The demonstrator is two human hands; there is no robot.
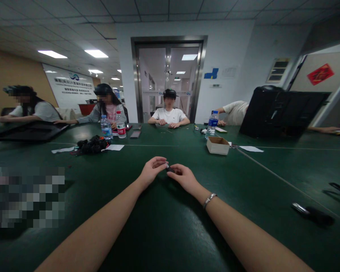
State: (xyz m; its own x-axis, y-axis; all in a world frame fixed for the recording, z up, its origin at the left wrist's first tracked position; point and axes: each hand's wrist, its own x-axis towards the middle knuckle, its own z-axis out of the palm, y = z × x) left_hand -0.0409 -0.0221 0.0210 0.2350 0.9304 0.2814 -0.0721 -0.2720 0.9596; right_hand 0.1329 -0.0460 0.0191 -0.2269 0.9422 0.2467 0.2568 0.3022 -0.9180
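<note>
Nearest: bare forearms over the green table (170, 234), bracelet (209, 200) on the right wrist. Off to the right, a dark piece with a shiny end (313, 214) lies on the table, well apart from both hands, untouched.

Further in, work is mid-handling, I'd judge: the small dark object (170, 169) is up between the hands, not set down. Whether any step on it is finished, can't tell (too small, bit blurry). Right hand (186, 177) has thumb and fingers closed in a pinch on its dark end. Left hand (151, 172) has fingertips curled in at its shiny end; firm hold or just touching, can't tell. So object sits right at the fingertips, not in either palm.

Beyond: open box (218, 148) ahead and to the right, black tangle (93, 145) left, person (169, 113) seated across.
</note>
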